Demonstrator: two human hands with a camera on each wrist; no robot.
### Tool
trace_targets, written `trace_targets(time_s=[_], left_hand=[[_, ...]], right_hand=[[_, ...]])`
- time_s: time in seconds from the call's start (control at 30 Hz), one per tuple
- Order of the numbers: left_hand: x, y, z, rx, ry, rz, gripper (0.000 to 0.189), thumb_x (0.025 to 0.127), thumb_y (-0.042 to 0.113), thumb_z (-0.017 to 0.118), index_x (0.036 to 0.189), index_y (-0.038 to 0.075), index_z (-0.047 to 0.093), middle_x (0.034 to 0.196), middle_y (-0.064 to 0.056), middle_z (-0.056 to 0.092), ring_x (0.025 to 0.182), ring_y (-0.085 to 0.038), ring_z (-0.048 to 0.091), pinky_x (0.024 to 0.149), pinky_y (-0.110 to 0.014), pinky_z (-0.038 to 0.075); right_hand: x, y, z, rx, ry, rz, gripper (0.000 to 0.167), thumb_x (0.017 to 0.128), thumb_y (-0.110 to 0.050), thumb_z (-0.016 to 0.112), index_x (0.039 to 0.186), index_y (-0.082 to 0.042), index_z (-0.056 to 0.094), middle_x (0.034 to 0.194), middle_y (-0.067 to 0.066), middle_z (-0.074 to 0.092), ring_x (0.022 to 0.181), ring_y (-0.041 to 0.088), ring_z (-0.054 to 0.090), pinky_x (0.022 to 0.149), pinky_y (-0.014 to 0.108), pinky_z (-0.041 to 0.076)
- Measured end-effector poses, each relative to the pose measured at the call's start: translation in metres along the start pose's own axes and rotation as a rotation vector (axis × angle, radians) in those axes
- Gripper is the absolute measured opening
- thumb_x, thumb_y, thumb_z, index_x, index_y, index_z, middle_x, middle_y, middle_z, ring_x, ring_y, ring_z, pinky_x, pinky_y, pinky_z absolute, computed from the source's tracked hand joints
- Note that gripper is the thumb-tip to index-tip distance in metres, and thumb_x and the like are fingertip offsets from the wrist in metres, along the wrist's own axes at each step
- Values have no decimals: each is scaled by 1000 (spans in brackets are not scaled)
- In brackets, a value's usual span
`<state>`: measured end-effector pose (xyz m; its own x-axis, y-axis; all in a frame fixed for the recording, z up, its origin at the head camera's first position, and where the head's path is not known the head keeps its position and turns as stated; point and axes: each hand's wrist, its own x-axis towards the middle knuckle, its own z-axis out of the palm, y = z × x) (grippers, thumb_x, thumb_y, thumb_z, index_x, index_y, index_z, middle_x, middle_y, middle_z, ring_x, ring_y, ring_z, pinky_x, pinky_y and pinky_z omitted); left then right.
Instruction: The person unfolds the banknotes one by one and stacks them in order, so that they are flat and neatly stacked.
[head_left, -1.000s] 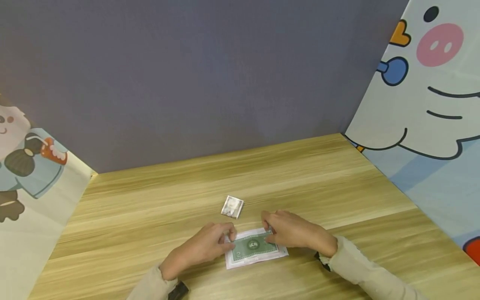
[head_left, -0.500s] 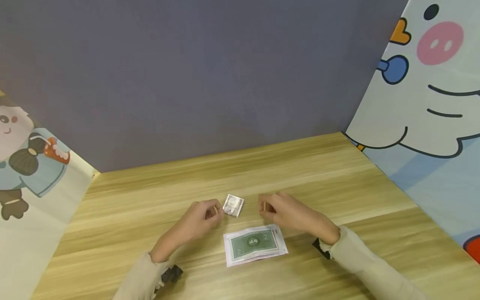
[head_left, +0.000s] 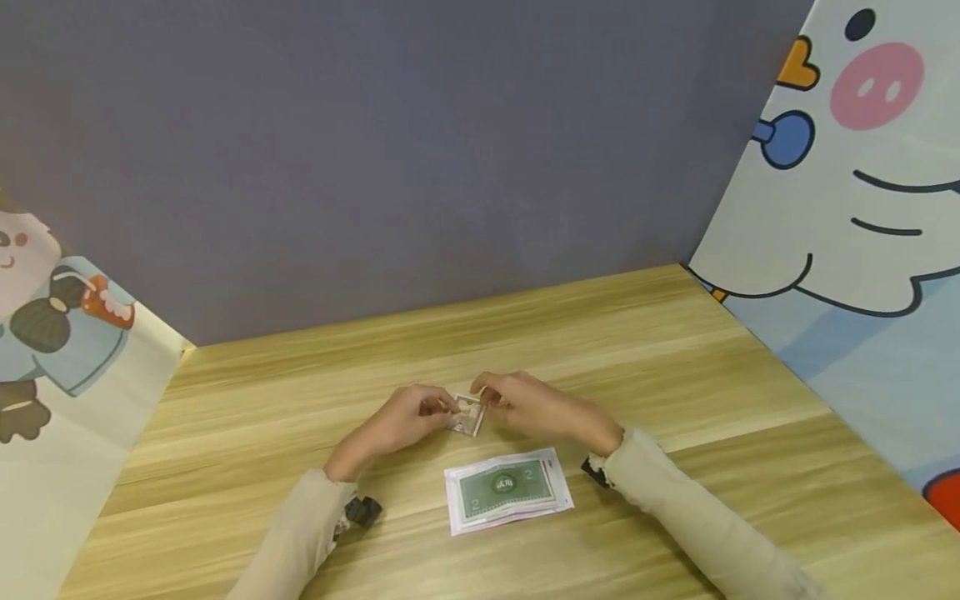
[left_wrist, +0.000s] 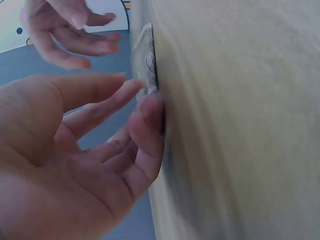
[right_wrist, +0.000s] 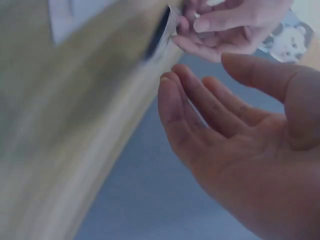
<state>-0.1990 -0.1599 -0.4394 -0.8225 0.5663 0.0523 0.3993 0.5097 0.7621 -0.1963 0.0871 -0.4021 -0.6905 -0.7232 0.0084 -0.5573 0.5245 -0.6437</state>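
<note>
A small square of printed paper (head_left: 468,415), pale with brownish markings and a white rim, lies on the wooden table between the two hands. My left hand (head_left: 408,419) is at its left side, fingertips at the edge; in the left wrist view the thumb stands apart from the bent fingers (left_wrist: 145,120) beside the square (left_wrist: 150,57). From the right, my right hand (head_left: 536,406) reaches over with its fingertips at the square's upper right edge. The right wrist view shows this hand (right_wrist: 230,125) with loosely bent fingers and nothing between them and the thumb.
Nearer the person, green play-money notes (head_left: 504,490) marked 2 lie on larger white paper (head_left: 562,493). A dark grey panel (head_left: 420,167) rises behind the wooden table (head_left: 247,433). Cartoon-printed panels (head_left: 847,217) flank it on both sides.
Both hands have left the green notes, moved away from the person and come together around the small paper square. The green notes lie uncovered, nearly where they were.
</note>
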Motion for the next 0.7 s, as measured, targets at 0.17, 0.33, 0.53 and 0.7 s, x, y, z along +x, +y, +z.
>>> trace_targets(time_s=[0.17, 0.33, 0.53, 0.7], left_hand=[[1, 0, 2, 6, -20, -3, 12, 94, 8, 68, 105, 4, 70, 83, -6, 66, 72, -16, 60, 62, -25, 52], [2, 2, 5, 20, -13, -33, 24, 90, 4, 70, 114, 2, 66, 81, -3, 64, 70, -15, 59, 60, -25, 52], [2, 6, 10, 93, -28, -83, 56, 84, 6, 78, 135, 0, 54, 74, 0, 60, 61, -10, 54, 54, -23, 48], [1, 5, 11, 119, -22, -90, 57, 87, 10, 77, 138, -1, 52, 72, 1, 58, 58, -8, 50, 51, -21, 44]], right_hand=[[-1, 3, 9, -46, -106, 32, 40, 96, -8, 63, 135, -5, 57, 135, 12, 60, 123, 26, 55, 105, 43, 45], [-3, 5, 13, -121, -105, 56, 40, 95, -17, 66, 133, -7, 59, 144, 10, 51, 132, 28, 45, 111, 46, 39], [-4, 8, 14, -128, -113, 68, 42, 96, -18, 66, 135, -5, 57, 146, 11, 47, 135, 29, 41, 113, 47, 36], [-3, 9, 14, -118, -114, 67, 41, 96, -18, 66, 133, -4, 58, 146, 10, 48, 135, 28, 41, 113, 46, 36]])
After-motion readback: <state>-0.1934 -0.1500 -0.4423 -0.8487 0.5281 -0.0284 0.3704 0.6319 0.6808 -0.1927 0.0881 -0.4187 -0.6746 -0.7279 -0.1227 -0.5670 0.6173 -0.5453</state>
